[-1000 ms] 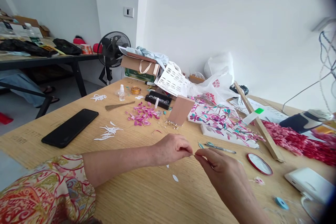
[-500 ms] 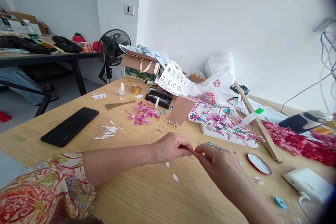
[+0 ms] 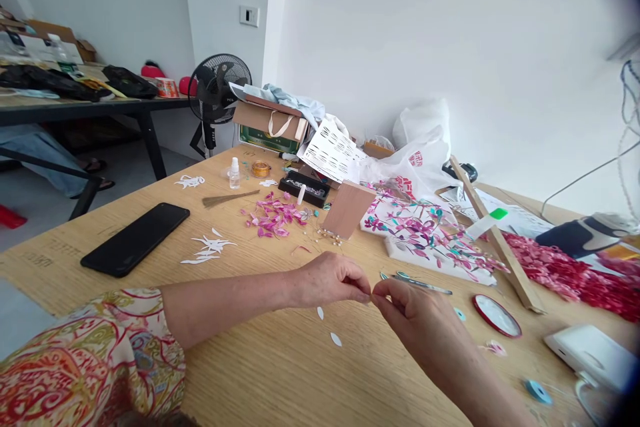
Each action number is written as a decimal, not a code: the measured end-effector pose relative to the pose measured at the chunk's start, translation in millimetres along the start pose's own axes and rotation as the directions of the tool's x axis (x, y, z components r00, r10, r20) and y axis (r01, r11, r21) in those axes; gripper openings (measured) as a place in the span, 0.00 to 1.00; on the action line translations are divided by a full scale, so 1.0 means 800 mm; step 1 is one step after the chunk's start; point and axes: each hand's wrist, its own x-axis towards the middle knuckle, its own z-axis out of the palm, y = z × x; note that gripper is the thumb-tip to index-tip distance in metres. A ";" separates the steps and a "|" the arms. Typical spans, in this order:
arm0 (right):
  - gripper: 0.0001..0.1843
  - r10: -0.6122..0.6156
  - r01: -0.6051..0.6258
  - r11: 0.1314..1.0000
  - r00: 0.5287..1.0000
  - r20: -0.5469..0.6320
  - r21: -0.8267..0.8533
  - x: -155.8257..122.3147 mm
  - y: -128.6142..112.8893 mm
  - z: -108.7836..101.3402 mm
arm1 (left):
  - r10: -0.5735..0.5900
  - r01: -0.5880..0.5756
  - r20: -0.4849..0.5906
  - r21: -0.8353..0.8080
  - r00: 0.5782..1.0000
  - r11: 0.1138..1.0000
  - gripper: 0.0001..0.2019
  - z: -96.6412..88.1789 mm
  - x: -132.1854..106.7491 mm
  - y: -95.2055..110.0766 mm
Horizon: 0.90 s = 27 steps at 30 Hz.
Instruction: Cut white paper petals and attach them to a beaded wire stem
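Observation:
Above the middle of the wooden table (image 3: 280, 367), my left hand (image 3: 327, 280) and my right hand (image 3: 413, 307) meet fingertip to fingertip. Both are closed in a pinch. Whatever lies between the fingers is too small to make out. Two white leaf-shaped pieces, one of them a paper petal (image 3: 336, 339), lie on the table just below my left hand. Beyond my right hand rest tweezers (image 3: 423, 284). A pile of pink petals (image 3: 274, 215) and some white pointed cutouts (image 3: 207, 248) lie farther off to the left.
A black phone (image 3: 135, 239) lies at left. A wooden block (image 3: 349, 210) stands behind my hands, near a black tray (image 3: 303, 188). Wired pink flowers (image 3: 425, 227) lie on white foam at right, beside a wooden bar (image 3: 500, 247), a red-rimmed dish (image 3: 497, 315) and a white charger (image 3: 587, 353).
The view has shifted slightly, so everything sits a little farther right. My hands keep the same pinched pose, fingertips together.

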 end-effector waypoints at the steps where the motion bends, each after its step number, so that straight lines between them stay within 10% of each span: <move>1: 0.13 0.005 -0.005 1.000 1.000 0.003 0.002 0.000 -0.001 0.000 | 0.002 -0.002 -0.001 -0.015 1.000 1.000 0.04 0.001 0.001 -0.002; 17: 0.11 -0.082 0.077 0.996 0.989 0.120 0.045 0.001 -0.003 -0.019 | -0.074 0.087 0.087 -0.153 0.993 0.984 0.03 -0.004 0.003 -0.003; 27: 0.12 -0.071 -0.011 0.886 0.985 0.159 0.464 0.003 0.019 -0.007 | -0.115 0.188 0.175 -0.494 0.978 0.849 0.03 -0.006 -0.002 0.003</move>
